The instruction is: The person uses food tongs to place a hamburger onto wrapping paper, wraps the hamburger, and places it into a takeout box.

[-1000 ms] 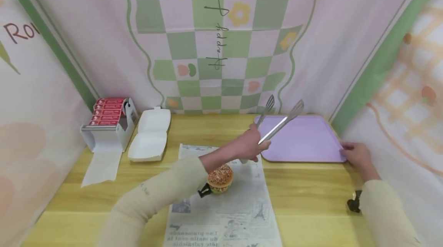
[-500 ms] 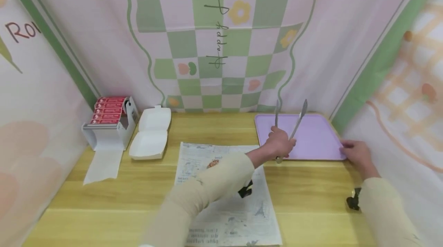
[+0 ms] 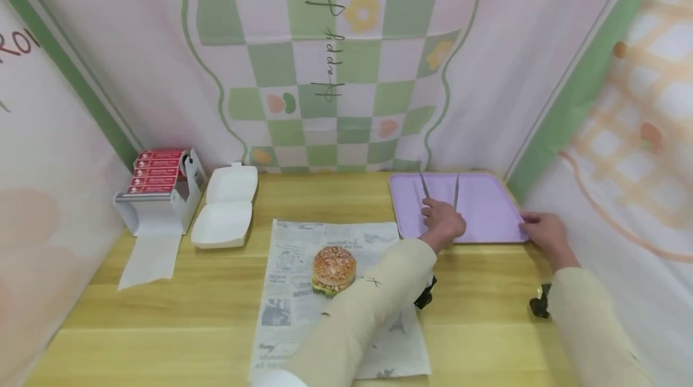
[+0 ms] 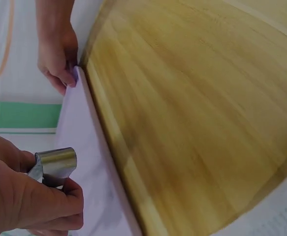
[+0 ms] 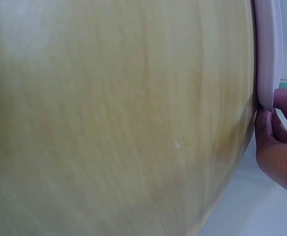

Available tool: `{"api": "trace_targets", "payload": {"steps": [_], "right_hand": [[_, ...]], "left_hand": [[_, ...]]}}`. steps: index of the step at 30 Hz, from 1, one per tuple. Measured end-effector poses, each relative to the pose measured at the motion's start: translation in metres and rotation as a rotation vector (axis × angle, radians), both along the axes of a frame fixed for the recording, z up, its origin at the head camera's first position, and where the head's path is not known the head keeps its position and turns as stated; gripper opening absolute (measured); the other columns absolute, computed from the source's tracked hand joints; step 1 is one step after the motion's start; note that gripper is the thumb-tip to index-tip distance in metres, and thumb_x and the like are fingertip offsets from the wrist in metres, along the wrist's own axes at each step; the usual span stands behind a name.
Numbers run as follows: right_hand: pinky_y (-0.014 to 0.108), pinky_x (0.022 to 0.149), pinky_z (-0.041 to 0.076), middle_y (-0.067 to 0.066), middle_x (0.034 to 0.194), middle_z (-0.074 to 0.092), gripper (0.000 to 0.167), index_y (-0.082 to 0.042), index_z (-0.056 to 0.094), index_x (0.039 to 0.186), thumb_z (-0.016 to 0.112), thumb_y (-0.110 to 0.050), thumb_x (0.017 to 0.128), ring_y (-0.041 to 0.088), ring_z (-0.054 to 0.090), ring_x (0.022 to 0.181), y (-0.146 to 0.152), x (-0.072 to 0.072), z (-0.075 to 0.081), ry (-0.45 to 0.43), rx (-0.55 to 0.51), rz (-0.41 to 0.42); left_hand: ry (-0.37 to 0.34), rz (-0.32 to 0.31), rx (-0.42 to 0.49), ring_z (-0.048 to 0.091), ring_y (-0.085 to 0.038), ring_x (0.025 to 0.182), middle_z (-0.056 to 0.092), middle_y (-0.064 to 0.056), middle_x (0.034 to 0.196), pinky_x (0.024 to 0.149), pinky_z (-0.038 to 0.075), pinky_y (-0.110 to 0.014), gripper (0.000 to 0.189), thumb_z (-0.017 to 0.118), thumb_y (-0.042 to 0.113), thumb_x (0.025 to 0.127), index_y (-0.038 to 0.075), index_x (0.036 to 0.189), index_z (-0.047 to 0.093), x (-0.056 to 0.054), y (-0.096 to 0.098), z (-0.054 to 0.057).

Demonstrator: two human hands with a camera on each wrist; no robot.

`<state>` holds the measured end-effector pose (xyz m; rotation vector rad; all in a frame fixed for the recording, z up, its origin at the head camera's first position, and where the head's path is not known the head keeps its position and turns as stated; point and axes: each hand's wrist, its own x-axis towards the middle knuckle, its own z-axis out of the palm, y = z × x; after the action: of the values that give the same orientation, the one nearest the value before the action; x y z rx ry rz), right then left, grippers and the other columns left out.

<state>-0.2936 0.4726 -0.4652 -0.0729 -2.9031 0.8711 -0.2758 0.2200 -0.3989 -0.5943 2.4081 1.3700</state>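
Taking 12 o'clock as the far side in the head view, the metal tongs point(image 4: 58, 162) are over the near left part of the lilac tray point(image 3: 487, 209), their two arms spread in a narrow V whose tips point to about 11 and 12 o'clock; their long axis runs roughly from 6 to 12. The left hand point(image 3: 444, 218) grasps them by the bent end, fingers curled round the metal; whether the tongs touch the tray I cannot tell. The tray's long axis lies from 9 to 3 o'clock, its far rim just beside the wall cloth point(image 3: 308, 74). At the tray's 4 o'clock corner the right hand point(image 3: 545, 235) pinches the rim, with fingers on both faces of it. Toward 6 o'clock, a broad stretch of bare wooden table point(image 3: 471, 327) runs from the tray's near edge; toward 9, wood shows between tray and white box. At 8 o'clock the newsprint sheet point(image 3: 292, 254) comes close to the tray's near left corner, bearing a seeded burger point(image 3: 334, 266), with the left sleeve point(image 3: 357, 315) crossing the sheet. Farther off at 9 o'clock stand the open white box point(image 3: 222, 224) and, beyond it, a dispenser point(image 3: 173, 206).
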Motion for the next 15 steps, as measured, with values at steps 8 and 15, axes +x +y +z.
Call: {"api": "trace_targets", "payload": {"steps": [8, 15], "right_hand": [[0.009, 0.061, 0.041, 0.036, 0.109, 0.067, 0.039, 0.016, 0.062, 0.120, 0.065, -0.006, 0.087, -0.005, 0.048, 0.074, -0.001, -0.005, -0.004, 0.001, -0.031, -0.007], [0.011, 0.063, 0.042, 0.036, 0.111, 0.066, 0.040, 0.015, 0.062, 0.121, 0.065, -0.008, 0.088, 0.008, 0.056, 0.080, 0.003, -0.004, -0.007, -0.019, -0.025, -0.014]], "left_hand": [[-0.016, -0.012, -0.211, 0.043, -0.025, 0.138, 0.033, -0.013, 0.158, 0.109, 0.044, -0.033, 0.094, 0.077, 0.016, 0.083, 0.006, 0.157, 0.021, -0.017, 0.005, -0.030], [0.016, 0.070, -0.162, 0.036, -0.031, 0.140, 0.028, -0.015, 0.160, 0.116, 0.039, -0.039, 0.098, 0.078, 0.004, 0.076, 0.002, 0.156, 0.022, -0.013, 0.009, -0.041]]}}
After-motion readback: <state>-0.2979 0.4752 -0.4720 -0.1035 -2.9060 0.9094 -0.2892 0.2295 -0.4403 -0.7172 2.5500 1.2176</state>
